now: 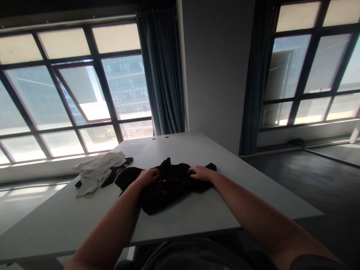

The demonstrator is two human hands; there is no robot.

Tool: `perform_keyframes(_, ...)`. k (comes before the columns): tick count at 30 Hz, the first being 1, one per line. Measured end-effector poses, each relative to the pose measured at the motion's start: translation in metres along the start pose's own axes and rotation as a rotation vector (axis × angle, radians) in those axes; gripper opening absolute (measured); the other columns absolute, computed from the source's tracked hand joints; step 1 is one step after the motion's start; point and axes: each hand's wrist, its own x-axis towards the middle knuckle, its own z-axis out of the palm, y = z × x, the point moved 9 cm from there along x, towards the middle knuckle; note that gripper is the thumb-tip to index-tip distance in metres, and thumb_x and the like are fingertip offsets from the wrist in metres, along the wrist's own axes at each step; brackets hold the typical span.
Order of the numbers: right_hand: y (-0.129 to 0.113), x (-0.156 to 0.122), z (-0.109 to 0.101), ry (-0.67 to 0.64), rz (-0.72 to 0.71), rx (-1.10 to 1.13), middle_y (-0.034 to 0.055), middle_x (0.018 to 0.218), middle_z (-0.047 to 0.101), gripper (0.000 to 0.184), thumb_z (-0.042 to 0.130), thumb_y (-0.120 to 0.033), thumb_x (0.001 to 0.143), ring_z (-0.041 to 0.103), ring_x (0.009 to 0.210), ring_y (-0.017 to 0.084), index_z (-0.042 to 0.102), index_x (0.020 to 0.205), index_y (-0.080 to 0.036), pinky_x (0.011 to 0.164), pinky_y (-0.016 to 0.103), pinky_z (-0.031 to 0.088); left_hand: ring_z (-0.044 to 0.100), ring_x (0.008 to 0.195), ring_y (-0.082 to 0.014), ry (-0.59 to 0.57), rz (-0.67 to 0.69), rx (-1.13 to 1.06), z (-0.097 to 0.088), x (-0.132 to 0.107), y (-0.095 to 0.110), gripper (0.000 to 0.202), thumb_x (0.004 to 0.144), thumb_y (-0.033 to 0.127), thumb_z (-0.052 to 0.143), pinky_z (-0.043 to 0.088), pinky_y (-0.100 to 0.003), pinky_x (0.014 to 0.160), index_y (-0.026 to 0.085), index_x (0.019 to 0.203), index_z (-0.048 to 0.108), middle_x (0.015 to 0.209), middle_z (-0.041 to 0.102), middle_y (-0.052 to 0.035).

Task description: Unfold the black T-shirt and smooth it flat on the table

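A black T-shirt (164, 197) with pink print lies rumpled on the white table in front of me. Its near end comes towards me, and a bunched bit of cloth sticks up at its far side. My left hand (149, 175) rests on the shirt's left part, fingers curled in and closed on the fabric. On the right part, my right hand (200, 173) pinches the cloth with bent fingers. The fingertips of both hands are partly hidden against the dark fabric.
A heap of white and black clothes (98, 170) lies at the table's left edge. Behind it is a thin sheet (135, 147). The white table (222, 213) reaches to a pillar (216, 67), with blue curtains (163, 71) and windows beyond.
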Motion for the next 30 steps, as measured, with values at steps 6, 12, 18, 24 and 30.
perform_keyframes(6,-0.002,-0.002,-0.001,-0.012,-0.007,0.017,0.0129,0.123,0.069,0.039,0.062,-0.029,0.090,0.066,0.109,0.027,0.073,0.125,-0.018,0.097,0.034,0.048,0.066,0.114,-0.0250,-0.018,0.008,0.010,0.004,0.002,-0.002,0.025,0.095,0.042,0.050,0.045,-0.043,0.107,0.030,0.106,0.069,0.119,0.071,-0.0021)
perform_keyframes(12,-0.002,-0.001,0.000,-0.012,-0.005,0.014,0.0129,0.123,0.069,0.039,0.062,-0.030,0.090,0.066,0.109,0.027,0.073,0.125,-0.019,0.096,0.035,0.048,0.061,0.124,-0.0285,-0.031,0.004,0.013,0.001,-0.001,0.001,0.029,0.093,0.043,0.051,0.042,-0.049,0.113,0.032,0.113,0.068,0.127,0.068,-0.0029)
perform_keyframes(18,-0.002,-0.001,0.000,-0.014,-0.002,0.004,0.0131,0.124,0.070,0.039,0.062,-0.029,0.090,0.066,0.110,0.027,0.073,0.126,-0.018,0.097,0.034,0.048,0.051,0.139,-0.0288,-0.085,0.024,0.002,0.001,-0.004,0.006,0.049,0.086,0.030,0.052,0.037,-0.050,0.120,0.033,0.133,0.064,0.146,0.060,-0.0021)
perform_keyframes(24,-0.001,-0.001,0.000,-0.013,0.000,0.003,0.0124,0.123,0.070,0.039,0.062,-0.030,0.090,0.066,0.109,0.027,0.072,0.126,-0.019,0.096,0.033,0.048,0.057,0.134,-0.0264,-0.102,0.034,-0.018,0.001,-0.002,0.008,0.052,0.084,0.028,0.055,0.040,-0.047,0.118,0.032,0.135,0.063,0.140,0.066,-0.0008)
perform_keyframes(30,0.000,0.000,0.001,-0.015,-0.005,-0.001,0.0123,0.124,0.070,0.039,0.062,-0.031,0.090,0.066,0.110,0.027,0.072,0.126,-0.019,0.096,0.034,0.048,0.062,0.127,-0.0246,-0.090,0.036,-0.035,0.003,0.000,0.006,0.048,0.083,0.025,0.057,0.044,-0.042,0.115,0.031,0.129,0.067,0.131,0.070,-0.0003)
